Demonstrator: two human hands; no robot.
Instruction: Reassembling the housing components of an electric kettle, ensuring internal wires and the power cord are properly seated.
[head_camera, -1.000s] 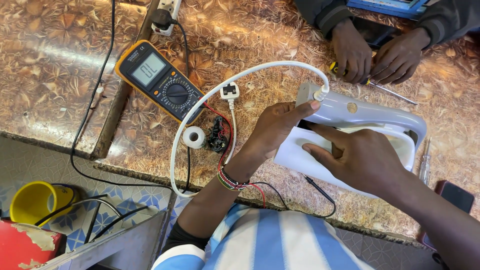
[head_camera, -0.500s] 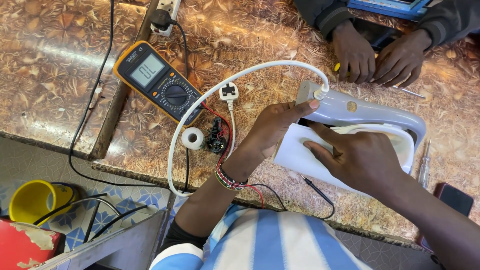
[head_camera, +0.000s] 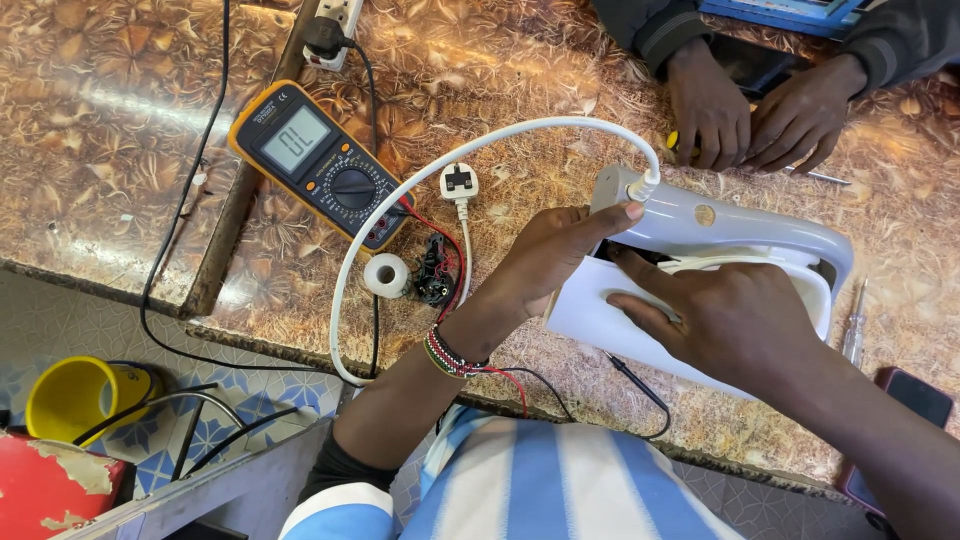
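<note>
A white electric iron (head_camera: 760, 232) lies on its side on the patterned marble counter (head_camera: 120, 150). My left hand (head_camera: 545, 258) rests at its back end, forefinger stretched to where the white cord (head_camera: 400, 195) enters the handle. My right hand (head_camera: 730, 320) presses on the iron's body, fingers spread over it and tips reaching into the handle gap. The cord loops left and ends in a white plug (head_camera: 458, 183) lying on the counter. A yellow multimeter (head_camera: 322, 162) sits to the left, its red and black leads running toward my left wrist.
Another person's two hands (head_camera: 760, 115) work at the counter's far side with a yellow-handled screwdriver. A white tape roll (head_camera: 386, 275), a black part (head_camera: 435, 270), a screwdriver (head_camera: 853, 320) and a phone (head_camera: 905, 400) lie about. A yellow cup (head_camera: 70, 398) stands below left.
My left forefinger has stretched out to the cord entry on the iron's handle. My right hand stays on the iron's body with little movement.
</note>
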